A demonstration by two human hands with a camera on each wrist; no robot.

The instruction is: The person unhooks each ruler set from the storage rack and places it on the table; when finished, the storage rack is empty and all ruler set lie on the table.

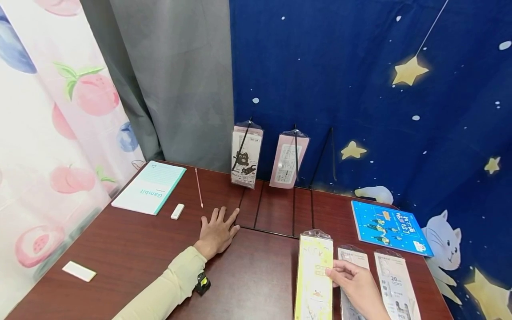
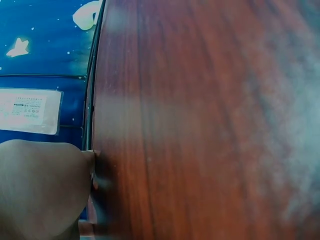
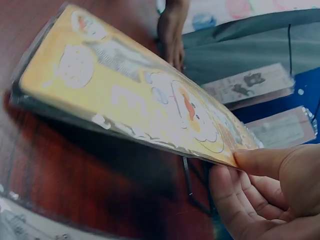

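Observation:
My right hand (image 1: 355, 284) pinches the edge of a yellow ruler set pack (image 1: 314, 262) between thumb and fingers. In the right wrist view the pack (image 3: 145, 100) tilts above the table, a duck drawing on its front. With fingers spread, my left hand (image 1: 218, 233) rests on the table at the front bar of a black wire rack (image 1: 276, 232). A ruler set pack with black cats (image 1: 245, 155) and a pink-edged pack (image 1: 288, 162) hang on the rack's hooks. A third hook (image 1: 333, 153) carries nothing.
Two more ruler packs, a grey one (image 1: 353, 255) and a pale one (image 1: 396, 284), lie by my right hand. Behind them is a blue book (image 1: 390, 226). A Gambit notebook (image 1: 150, 186), white erasers (image 1: 178, 211) and a thin pink stick (image 1: 199, 189) are at left.

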